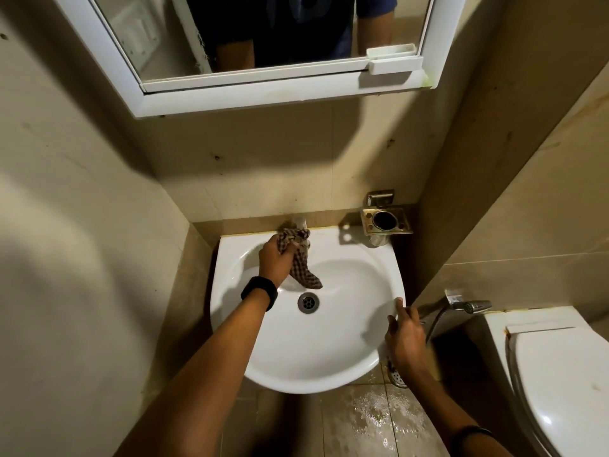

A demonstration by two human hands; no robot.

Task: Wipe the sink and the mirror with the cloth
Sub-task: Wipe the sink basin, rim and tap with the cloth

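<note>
Head view: the left hand [276, 258] grips the checked cloth [301, 258] against the tap at the back of the sink [329, 351], while the right hand [404, 338], loosely open, steadies its right rim. Sink wiping looks underway (the mirror [250, 34], above, probably remains).

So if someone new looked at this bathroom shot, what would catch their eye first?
Probably the white sink in the middle, with the left hand pressing a checked cloth against the tap at its back edge. Next, the right hand resting on the sink's right rim, and the white-framed mirror above.
</note>
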